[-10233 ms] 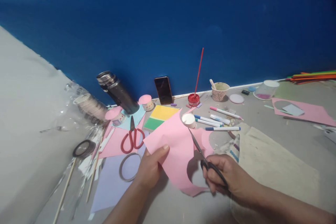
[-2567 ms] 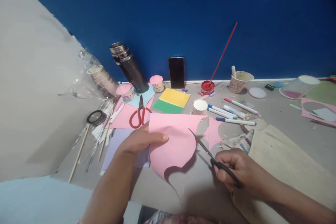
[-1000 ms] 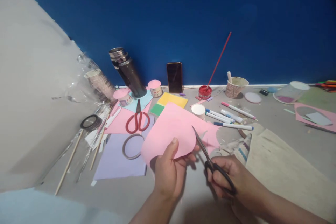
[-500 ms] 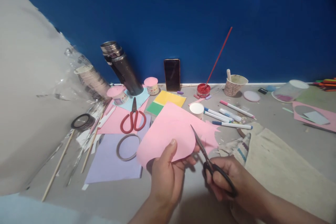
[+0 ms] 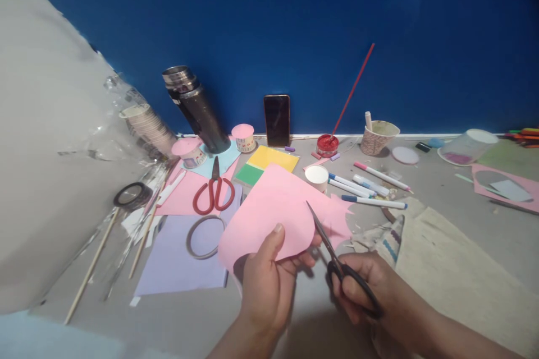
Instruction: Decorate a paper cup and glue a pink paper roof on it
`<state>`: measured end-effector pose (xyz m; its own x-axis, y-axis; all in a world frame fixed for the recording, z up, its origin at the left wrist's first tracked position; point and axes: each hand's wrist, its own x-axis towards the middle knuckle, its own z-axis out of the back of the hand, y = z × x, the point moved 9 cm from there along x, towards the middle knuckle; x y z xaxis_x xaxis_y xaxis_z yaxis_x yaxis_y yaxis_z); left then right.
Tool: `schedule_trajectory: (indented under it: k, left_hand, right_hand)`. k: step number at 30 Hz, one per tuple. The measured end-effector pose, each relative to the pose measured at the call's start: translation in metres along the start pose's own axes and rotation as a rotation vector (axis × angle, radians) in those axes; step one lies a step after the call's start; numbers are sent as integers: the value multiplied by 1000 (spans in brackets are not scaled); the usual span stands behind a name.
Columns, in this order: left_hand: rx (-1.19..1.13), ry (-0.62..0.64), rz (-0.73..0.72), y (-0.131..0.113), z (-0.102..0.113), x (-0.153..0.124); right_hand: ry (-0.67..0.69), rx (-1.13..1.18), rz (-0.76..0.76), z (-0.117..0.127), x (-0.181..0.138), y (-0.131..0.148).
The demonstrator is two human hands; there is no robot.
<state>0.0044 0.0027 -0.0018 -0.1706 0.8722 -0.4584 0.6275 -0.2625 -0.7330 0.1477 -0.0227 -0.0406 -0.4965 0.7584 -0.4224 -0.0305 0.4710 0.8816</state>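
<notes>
My left hand [image 5: 267,283] pinches the near edge of a pink paper sheet [image 5: 273,210], thumb on top, and holds it up off the floor. My right hand [image 5: 364,289] grips black scissors [image 5: 332,252] by their handles. The blades point up and away and bite into the sheet's right side, where the edge is jagged. A curved cut edge runs just left of the blades.
Red scissors [image 5: 213,193], a tape ring [image 5: 205,235] on lilac paper, a black flask [image 5: 196,109], a phone [image 5: 277,119] against the blue wall, a red paint pot [image 5: 326,145] with a stick, several markers [image 5: 364,188], paper cups and a cloth bag [image 5: 446,269] lie around.
The left hand has moved from the sheet's far left edge to its near edge and turned the sheet. The scissors keep cutting along its right side. The view has shifted slightly.
</notes>
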Motion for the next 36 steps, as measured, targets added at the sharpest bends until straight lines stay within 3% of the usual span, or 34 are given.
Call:
schedule_trajectory:
  k: [20,36]
  left_hand:
    - [-33,23,11,-6,0,0]
    - [50,83,103,-5,4,3]
  right_hand:
    - [6,-6,-34,-1,0,-4]
    - [6,-40,-58,1,1,-9]
